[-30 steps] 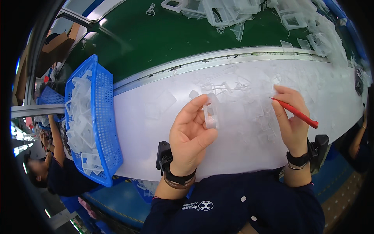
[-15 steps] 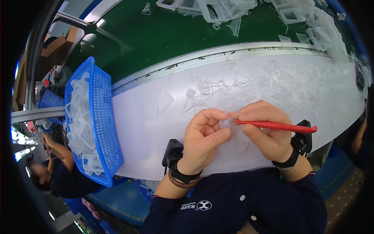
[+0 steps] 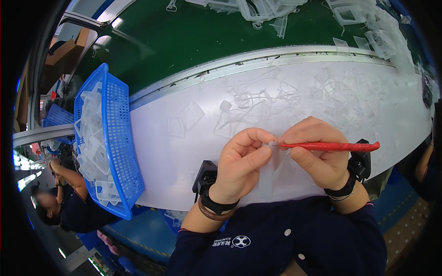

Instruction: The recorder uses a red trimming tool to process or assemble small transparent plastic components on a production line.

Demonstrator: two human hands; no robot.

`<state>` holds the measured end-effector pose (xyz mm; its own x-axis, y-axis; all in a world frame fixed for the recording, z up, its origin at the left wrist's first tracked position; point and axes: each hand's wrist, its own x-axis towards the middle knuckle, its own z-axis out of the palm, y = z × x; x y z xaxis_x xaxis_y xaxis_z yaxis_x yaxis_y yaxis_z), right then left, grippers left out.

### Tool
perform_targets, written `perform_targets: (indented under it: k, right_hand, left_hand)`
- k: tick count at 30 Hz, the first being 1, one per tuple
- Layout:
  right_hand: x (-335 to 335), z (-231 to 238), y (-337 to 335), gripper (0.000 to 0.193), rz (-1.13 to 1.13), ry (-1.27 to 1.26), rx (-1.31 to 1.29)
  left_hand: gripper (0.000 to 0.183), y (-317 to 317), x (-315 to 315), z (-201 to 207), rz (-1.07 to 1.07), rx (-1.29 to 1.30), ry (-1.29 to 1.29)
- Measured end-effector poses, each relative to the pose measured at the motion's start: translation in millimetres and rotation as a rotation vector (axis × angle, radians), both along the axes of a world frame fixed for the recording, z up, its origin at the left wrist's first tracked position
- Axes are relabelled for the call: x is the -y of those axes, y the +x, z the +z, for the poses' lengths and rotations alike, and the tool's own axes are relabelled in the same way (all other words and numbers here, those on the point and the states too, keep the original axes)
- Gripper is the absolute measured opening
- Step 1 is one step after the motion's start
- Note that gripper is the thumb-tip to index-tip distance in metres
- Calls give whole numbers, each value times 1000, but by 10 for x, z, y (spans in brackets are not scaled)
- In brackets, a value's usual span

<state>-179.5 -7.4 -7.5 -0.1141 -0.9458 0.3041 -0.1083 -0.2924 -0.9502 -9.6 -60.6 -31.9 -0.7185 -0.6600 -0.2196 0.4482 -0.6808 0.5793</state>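
Note:
My left hand (image 3: 244,163) is closed, pinching a translucent plastic piece (image 3: 265,183) between thumb and forefinger. A flat strip of that piece hangs below the fingers; the rest of its shape is hard to make out. In my right hand (image 3: 317,154) lies a slim red-handled trimming tool (image 3: 338,146), its butt end pointing right. Its thin metal tip (image 3: 275,145) meets the top of the plastic piece near my left thumb. Both hands are close together above the white tabletop (image 3: 161,161), and their fingertips nearly touch.
A blue perforated basket (image 3: 120,142) full of translucent plastic parts stands at the left. Thin plastic scraps (image 3: 262,99) litter the far side of the table. Beyond the metal rail, more clear parts (image 3: 262,10) lie on a green surface (image 3: 184,41). A co-worker (image 3: 76,198) is at far left.
The plastic piece has turned in my fingers, so its flat strip now shows below them. The red tool has shifted slightly right, and the whole view has moved a little.

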Motion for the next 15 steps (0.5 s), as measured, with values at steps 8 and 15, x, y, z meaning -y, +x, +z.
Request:
perform_targets:
  k: [8,15]
  right_hand:
    - [101,56,42,19,-89,-275,-430]
    - [130,-152,67,27,-217,-653,-669]
  left_hand:
    - [15,-9,-18,3,55,17,-34]
    - [14,-11,-45,38,35,-49,62]
